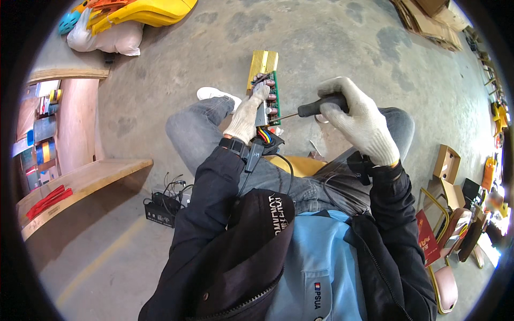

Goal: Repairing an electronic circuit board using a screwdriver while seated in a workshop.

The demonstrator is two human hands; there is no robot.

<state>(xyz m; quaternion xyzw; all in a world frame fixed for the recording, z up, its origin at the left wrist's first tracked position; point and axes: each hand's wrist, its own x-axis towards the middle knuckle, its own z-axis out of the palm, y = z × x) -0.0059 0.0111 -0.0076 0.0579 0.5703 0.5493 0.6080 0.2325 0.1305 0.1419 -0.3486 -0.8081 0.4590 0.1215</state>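
Observation:
My left hand, in a white knit glove, is closed around a long circuit board with a green edge and several round components. Beyond it extends a gold ribbed metal housing; whether the two are joined is hard to see. My right hand, also gloved, grips the black handle of a screwdriver. Its shaft points left, and the tip is at the near end of the board, by my left hand. Coloured wires come out below that end, beside a black piece.
Black boxes with cables lie on the floor at left, near a wooden bench bearing a red cloth. A white sack and yellow plastic part are far left. Chairs and cardboard boxes stand at right.

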